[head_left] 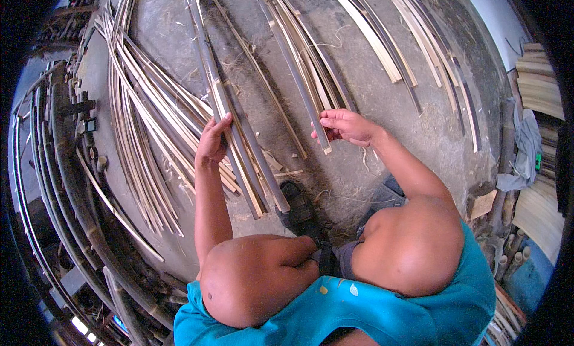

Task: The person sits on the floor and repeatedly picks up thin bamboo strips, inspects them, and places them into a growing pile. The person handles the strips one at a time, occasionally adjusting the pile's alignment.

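My left hand (pixel 213 138) is closed round a few long bamboo strips (pixel 246 147), dark on one face and pale on the other. Their near ends reach close to my foot, and they run away toward the far edge of the view. With fingers and thumb, my right hand (pixel 347 127) pinches the near end of another dark bamboo strip (pixel 311 107). Beside that strip, more bamboo strips (pixel 315 71) lie on the floor, partly behind my right hand. Between my hands a single thin strip (pixel 263 71) rests on the ground.
A big fanned pile of pale split strips (pixel 143 148) covers the floor at left. Further bundles (pixel 382 53) lie at the far right. Dark bamboo poles (pixel 66 166) line the left side. A grey cloth (pixel 526 142) hangs at right, near stacked pale slats (pixel 541 77).
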The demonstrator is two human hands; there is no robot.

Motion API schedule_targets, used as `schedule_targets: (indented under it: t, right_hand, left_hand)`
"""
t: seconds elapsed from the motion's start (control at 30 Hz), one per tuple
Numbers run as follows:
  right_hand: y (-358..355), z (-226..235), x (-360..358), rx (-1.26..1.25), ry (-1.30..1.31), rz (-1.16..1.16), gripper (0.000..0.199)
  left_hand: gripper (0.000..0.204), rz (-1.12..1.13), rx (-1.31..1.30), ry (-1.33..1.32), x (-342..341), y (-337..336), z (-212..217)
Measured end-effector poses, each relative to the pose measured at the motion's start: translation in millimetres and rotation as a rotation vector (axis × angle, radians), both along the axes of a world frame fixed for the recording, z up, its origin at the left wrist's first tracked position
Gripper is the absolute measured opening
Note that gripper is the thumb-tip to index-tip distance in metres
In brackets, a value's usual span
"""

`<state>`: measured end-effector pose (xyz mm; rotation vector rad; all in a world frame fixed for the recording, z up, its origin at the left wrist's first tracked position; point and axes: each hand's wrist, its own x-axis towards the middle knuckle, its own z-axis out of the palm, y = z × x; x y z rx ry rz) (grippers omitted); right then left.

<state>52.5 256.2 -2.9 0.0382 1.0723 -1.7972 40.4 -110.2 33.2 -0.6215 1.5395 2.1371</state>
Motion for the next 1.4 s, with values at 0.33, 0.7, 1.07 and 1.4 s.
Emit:
schedule_targets:
  t: [0.33, 0.7, 1.07, 1.4]
  right_hand:
    - [7, 62, -9, -0.075, 0.158, -0.015, 0.031]
    - [7, 88, -6, -0.154, 0.182, -0.06, 0.053]
    - [-2, 59, 6, 0.011, 0.259, -0.003, 0.048]
    - [36, -7, 12, 1.137, 0.895, 0.024, 0.021]
  left_hand:
    - [0.027, -0.021, 0.003, -0.003, -1, -3, -10]
    - [0.032, -0.027, 0.006, -0.012, -2, 2, -6]
    - [0.032, -0.024, 0.023, -0.03, -5, 2, -10]
    - [0.04, -0.06, -0.032, -0.018, -2, -8, -16]
